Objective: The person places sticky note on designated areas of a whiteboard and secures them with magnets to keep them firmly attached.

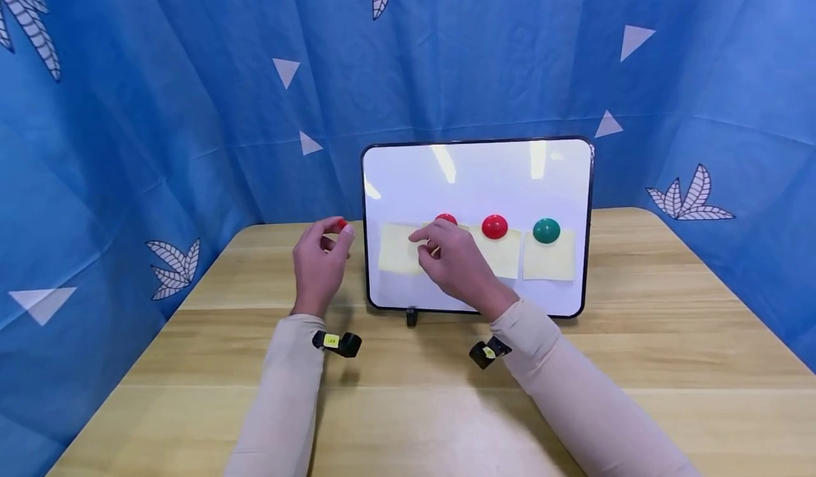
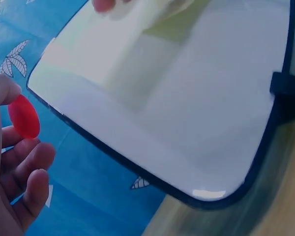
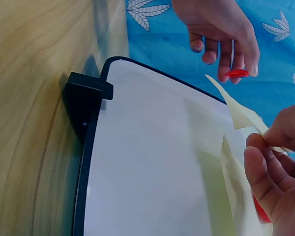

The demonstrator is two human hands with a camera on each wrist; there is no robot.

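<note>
Between thumb and fingertips my left hand (image 1: 321, 268) pinches a red round magnet (image 2: 24, 117), held just left of the whiteboard (image 1: 408, 186). My right hand (image 1: 462, 264) is in front of the board and pinches a pale yellow sticky note (image 3: 243, 115) by its edge. That note (image 1: 397, 250) is the leftmost one, and its free end stands off the board in the right wrist view. My right hand partly covers the neighbouring note and a red magnet (image 1: 447, 218) above it. Farther right, another red magnet (image 1: 494, 227) and a green magnet (image 1: 546, 230) sit over two more notes.
The black-framed board stands upright on a wooden table (image 1: 395, 406), supported by a small black foot (image 1: 411, 316) at its lower edge. A blue patterned curtain (image 1: 510, 59) hangs behind and along both sides. Each wrist carries a small black camera (image 1: 349, 344).
</note>
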